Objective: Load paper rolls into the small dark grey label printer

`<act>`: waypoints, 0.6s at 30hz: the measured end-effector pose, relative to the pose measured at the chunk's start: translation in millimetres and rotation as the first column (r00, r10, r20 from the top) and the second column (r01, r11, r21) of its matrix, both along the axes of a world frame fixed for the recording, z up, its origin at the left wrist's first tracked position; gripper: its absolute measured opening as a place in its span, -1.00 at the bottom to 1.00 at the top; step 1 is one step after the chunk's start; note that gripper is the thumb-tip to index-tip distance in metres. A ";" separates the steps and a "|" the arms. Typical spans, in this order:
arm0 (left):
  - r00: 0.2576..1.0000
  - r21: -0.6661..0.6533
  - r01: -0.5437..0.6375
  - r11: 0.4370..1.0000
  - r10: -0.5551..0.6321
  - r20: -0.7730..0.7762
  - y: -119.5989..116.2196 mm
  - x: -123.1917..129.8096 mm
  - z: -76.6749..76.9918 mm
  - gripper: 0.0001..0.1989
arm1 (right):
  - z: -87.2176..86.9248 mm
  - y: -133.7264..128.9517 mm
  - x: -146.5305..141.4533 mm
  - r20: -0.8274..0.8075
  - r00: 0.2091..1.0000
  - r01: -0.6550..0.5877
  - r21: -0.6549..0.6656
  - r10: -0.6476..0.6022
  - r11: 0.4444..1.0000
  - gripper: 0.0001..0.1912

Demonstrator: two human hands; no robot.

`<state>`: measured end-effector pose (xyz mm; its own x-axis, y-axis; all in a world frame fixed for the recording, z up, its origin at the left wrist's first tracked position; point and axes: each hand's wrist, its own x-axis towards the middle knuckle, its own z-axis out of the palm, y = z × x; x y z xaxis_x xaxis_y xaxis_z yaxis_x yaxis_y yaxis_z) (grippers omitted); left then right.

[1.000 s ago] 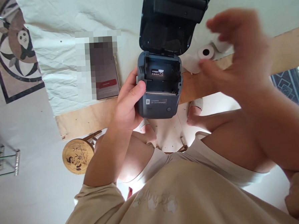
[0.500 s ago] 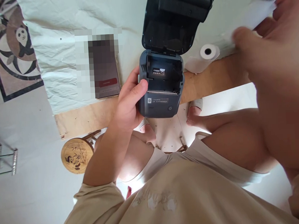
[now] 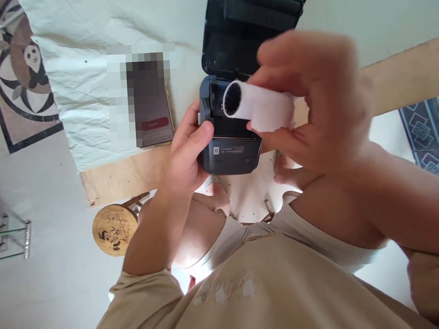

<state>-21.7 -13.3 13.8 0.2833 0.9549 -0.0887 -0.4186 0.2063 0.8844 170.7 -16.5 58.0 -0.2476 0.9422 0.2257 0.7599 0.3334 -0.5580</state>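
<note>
A dark portable label printer [image 3: 232, 156] is gripped at its left side by my left hand [image 3: 187, 149], the thumb lying on its top face. The printer's black lid [image 3: 230, 31] stands swung back, exposing the paper bay. My right hand [image 3: 322, 95] pinches a small white paper roll [image 3: 266, 105] between thumb and fingers. This roll, with its dark hollow core facing left, is over the right part of the bay and hides much of it. Whether it touches the printer I cannot tell.
A smartphone [image 3: 152, 109], partly blurred out, lies left of the printer on a pale green cloth [image 3: 84, 103]. The table's bare wooden edge [image 3: 124, 177] runs along the near side. Below it is a round wooden stool [image 3: 114, 229] with a panda picture.
My right hand has brought the white paper roll from the upper right leftward to the printer's bay. The second roll on the table is now hidden behind that hand. My left hand keeps its hold.
</note>
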 end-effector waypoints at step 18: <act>0.999 0.044 0.030 0.999 -0.029 -0.025 -1.4 -2.9 -3.2 -0.59 | -18.3 -9.0 -18.8 0.168 0.970 -0.234 0.435 0.176 0.870 -0.85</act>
<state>-24.6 -14.7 10.6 0.3100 0.9492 -0.0533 -0.3912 0.1785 0.9028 151.9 -25.5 39.7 -0.4760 0.6715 0.5680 0.6979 0.6814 -0.2207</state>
